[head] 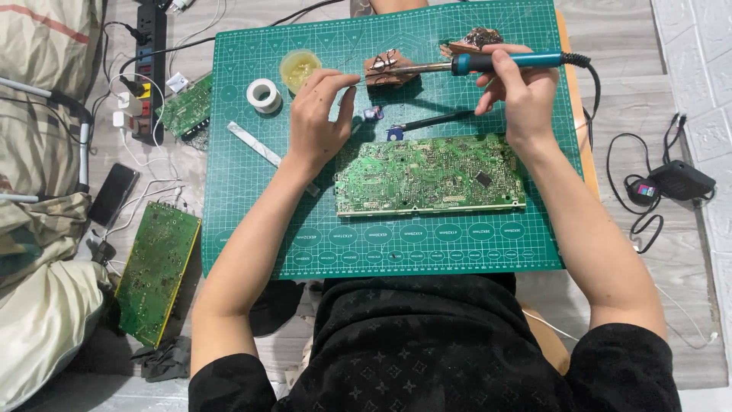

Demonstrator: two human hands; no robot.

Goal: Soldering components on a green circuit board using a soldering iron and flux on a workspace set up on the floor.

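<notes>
My right hand (pixel 518 91) grips a soldering iron with a blue handle (pixel 503 60), held level, its metal tip pointing left over a brown iron stand (pixel 389 69). My left hand (pixel 316 114) pinches a thin strand of solder wire beside the iron's tip, fingers closed on it. A large green circuit board (pixel 427 175) lies flat on the green cutting mat (pixel 252 221), just below both hands. A small yellow flux tub (pixel 299 69) and a roll of white tape (pixel 264 95) sit left of my left hand.
A second green board (pixel 156 271) lies off the mat at lower left, a third (pixel 187 107) at upper left by a black power strip (pixel 149 69). A phone (pixel 114 194), white cables, and a black adapter (pixel 679 179) at right surround the mat. Cushions fill the left edge.
</notes>
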